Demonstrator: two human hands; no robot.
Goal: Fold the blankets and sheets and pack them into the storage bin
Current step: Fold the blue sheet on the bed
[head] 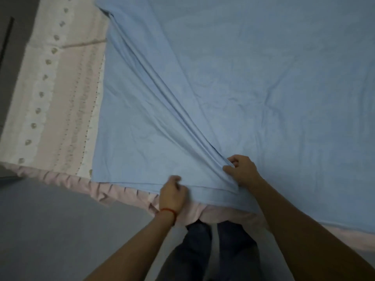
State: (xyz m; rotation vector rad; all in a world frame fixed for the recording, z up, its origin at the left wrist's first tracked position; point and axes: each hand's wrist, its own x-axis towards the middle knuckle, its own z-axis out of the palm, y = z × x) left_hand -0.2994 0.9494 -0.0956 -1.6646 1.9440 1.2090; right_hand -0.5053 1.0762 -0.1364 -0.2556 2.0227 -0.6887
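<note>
A light blue sheet (233, 78) lies spread over the bed and fills most of the view. Long creases run from its far left corner down to my right hand (240, 171), which pinches a gathered ridge of the blue cloth. My left hand (172, 194), with a red thread on its wrist, grips the sheet's near hem at the bed's edge. A folded-over layer of the sheet lies between both hands. No storage bin is in view.
Under the blue sheet lies a pink and white patterned bedspread (60, 98) with a ruffled pink skirt (101, 191) along the near edge. Grey floor (60, 230) stretches at lower left. My legs in dark trousers (213, 250) stand against the bed.
</note>
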